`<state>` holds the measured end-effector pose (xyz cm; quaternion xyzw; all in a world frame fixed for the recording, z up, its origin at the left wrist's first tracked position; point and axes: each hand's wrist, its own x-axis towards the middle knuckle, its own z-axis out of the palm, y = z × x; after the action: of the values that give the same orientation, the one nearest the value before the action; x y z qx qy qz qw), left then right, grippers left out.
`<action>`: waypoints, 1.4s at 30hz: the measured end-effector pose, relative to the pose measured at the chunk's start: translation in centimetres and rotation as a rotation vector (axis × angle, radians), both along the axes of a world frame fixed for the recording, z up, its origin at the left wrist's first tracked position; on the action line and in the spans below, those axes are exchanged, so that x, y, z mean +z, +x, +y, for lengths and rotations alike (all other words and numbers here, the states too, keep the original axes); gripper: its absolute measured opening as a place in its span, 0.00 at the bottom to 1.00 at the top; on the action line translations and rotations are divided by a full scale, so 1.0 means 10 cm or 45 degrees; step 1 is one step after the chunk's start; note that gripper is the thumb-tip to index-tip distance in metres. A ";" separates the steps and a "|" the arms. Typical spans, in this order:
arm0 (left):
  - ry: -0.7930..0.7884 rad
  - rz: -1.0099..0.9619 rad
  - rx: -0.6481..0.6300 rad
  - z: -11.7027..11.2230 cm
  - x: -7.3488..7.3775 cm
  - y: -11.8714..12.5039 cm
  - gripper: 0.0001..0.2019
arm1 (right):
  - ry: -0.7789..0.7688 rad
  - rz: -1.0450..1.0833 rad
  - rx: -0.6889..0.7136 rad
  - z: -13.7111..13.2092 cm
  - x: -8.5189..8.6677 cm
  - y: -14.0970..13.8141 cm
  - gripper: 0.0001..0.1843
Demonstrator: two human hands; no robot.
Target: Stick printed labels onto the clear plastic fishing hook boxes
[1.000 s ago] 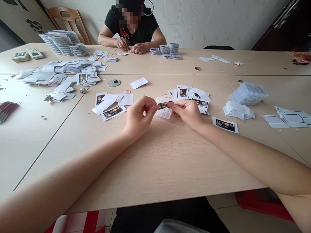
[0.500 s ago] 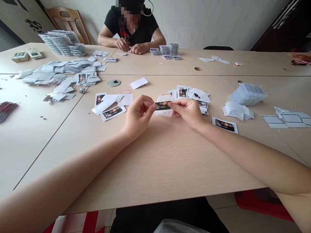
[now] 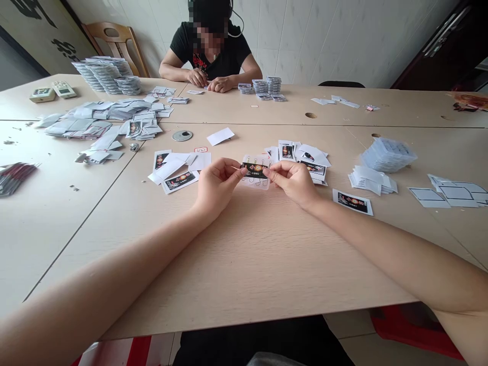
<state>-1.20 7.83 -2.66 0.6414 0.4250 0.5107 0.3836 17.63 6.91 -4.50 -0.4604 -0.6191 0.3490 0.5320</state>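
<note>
My left hand (image 3: pixel 216 184) and my right hand (image 3: pixel 293 179) pinch the two ends of a small clear packet with a black printed label (image 3: pixel 255 173), held just above the light wooden table (image 3: pixel 251 254). Both hands have their fingers closed on it. Small hooks seem to show through the clear plastic, though they are too small to be sure of. Loose black-printed cards (image 3: pixel 177 179) lie left of my left hand. A heap of white and printed cards (image 3: pixel 305 155) lies just beyond my right hand.
Another person (image 3: pixel 213 48) sits at the far side, hands on the table by small stacks (image 3: pixel 267 84). Big card piles (image 3: pixel 107 114) and stacked packets (image 3: pixel 104 73) lie far left. A clear packet pile (image 3: pixel 387 152), white cards (image 3: pixel 371 179) and a printed card (image 3: pixel 353 202) lie right.
The packet has been turned so that its black label faces me, stretched flat between both hands. The camera view has tilted slightly, so everything sits a little lower in the picture.
</note>
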 end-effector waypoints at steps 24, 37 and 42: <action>-0.042 -0.085 -0.083 -0.01 0.00 0.00 0.06 | 0.010 -0.002 0.032 -0.02 0.02 -0.02 0.16; -0.016 -0.108 -0.110 -0.02 0.01 0.00 0.05 | -0.062 0.017 0.008 0.01 0.00 -0.01 0.19; -0.025 -0.097 -0.101 -0.02 0.01 -0.01 0.06 | -0.078 -0.010 0.020 0.00 0.00 0.00 0.19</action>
<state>-1.28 7.62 -2.56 0.6341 0.3892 0.5148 0.4258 17.59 6.90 -4.53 -0.4730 -0.6137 0.3701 0.5124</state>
